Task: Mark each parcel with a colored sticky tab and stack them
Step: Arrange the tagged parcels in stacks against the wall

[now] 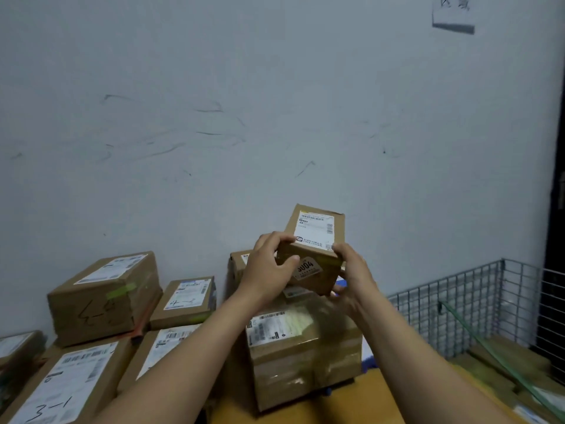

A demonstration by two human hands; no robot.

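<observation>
A small cardboard parcel (315, 240) with a white shipping label on top and a tag reading 5004 on its near face is held in the air, tilted, above a taped parcel (302, 347). My left hand (269, 267) grips its left near corner, fingers curled over the top edge. My right hand (351, 270) grips its right near corner and underside. A yellow-green sticky tab (301, 322) lies on the taped parcel's top. Another green tab (120, 291) marks the large parcel (101, 298) at left.
Several labelled parcels lie at left, one marked 3-1 (67, 387) and one smaller (186, 301). A wire mesh fence (464, 304) stands at right with flat cardboard and a green strap (501, 359) behind. A white wall is close behind everything.
</observation>
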